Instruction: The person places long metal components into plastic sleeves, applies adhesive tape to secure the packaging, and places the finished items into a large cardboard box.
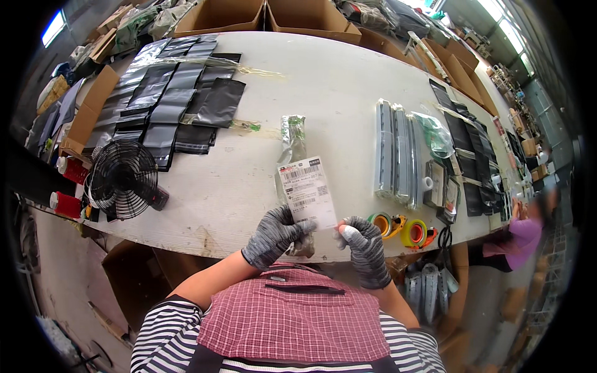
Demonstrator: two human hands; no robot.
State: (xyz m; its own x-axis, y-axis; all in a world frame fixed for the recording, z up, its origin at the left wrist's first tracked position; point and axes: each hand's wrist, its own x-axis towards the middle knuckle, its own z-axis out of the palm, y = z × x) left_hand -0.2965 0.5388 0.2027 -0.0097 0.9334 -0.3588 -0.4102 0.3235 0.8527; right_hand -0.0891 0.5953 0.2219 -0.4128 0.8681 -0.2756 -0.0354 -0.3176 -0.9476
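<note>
A white printed shipping label (305, 186) is stretched between my hands over the table's near edge. My left hand (272, 236), in a grey knitted glove, pinches its lower left part. At the label's lower right corner, the gloved right hand (365, 248) grips with thumb and finger, some fingertips bare. Beneath the label lies a long, narrow package (293, 133) in shiny grey wrapping, its far end and a bit of its near end showing. The label covers the package's middle.
Black plastic mailing bags (168, 99) lie in overlapping rows at left, behind a black fan (124, 180). Long clear-wrapped grey parts (395, 155) and tape dispensers (416, 234) sit at right. Cardboard boxes (311, 18) line the far edge. Another person (516, 242) is at far right.
</note>
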